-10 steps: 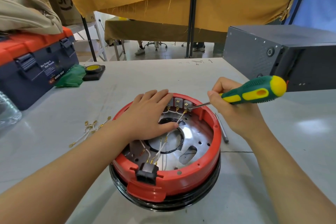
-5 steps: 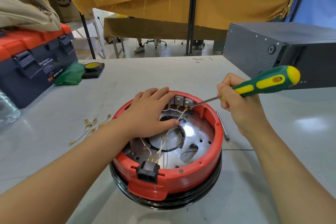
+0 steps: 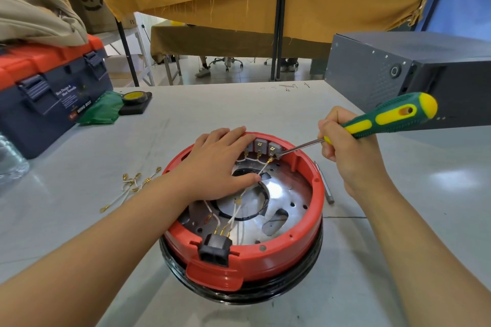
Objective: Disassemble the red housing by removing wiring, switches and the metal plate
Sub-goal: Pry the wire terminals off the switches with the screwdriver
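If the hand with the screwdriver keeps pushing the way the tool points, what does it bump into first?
Probably the rightmost switch on the far wall of the red housing. The right hand aims the screwdriver down and left, and its tip already sits at that switch's base, beside a wire's brass connector. Exact contact is hard to judge.

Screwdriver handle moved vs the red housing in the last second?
Yes. The screwdriver handle swung up and right, away from the red housing rim; its tip stayed at the rightmost switch.
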